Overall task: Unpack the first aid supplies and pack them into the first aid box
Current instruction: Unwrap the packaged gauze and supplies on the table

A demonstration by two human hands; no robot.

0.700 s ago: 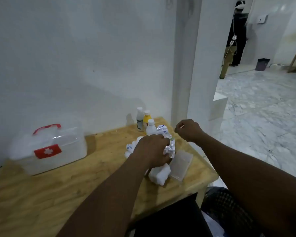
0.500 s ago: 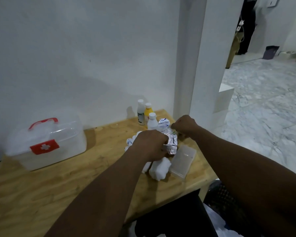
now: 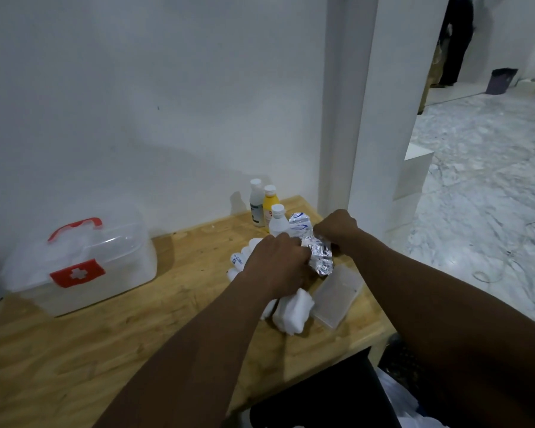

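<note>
A clear first aid box (image 3: 84,267) with a red handle and red cross label stands shut at the table's left. On the right lies a pile of supplies. My left hand (image 3: 275,264) and my right hand (image 3: 337,230) both grip a crinkled silver foil pack (image 3: 320,257) at opposite ends. Under my left hand lie white bandage rolls (image 3: 240,261) and a wad of white cotton (image 3: 294,310). A flat clear plastic case (image 3: 337,296) lies to the right of the cotton. Behind stand three small bottles: grey-white (image 3: 256,203), yellow (image 3: 271,202), clear (image 3: 278,222).
The wooden table (image 3: 105,350) stands against a white wall, with a white pillar (image 3: 377,103) at its far right corner. Marble floor lies to the right. A person in dark clothes (image 3: 454,41) stands far off beside a dark bin (image 3: 502,80).
My right hand came down from above the pile and closed on the foil pack's right end. My left hand stayed on the pack. The camera tilted slightly.
</note>
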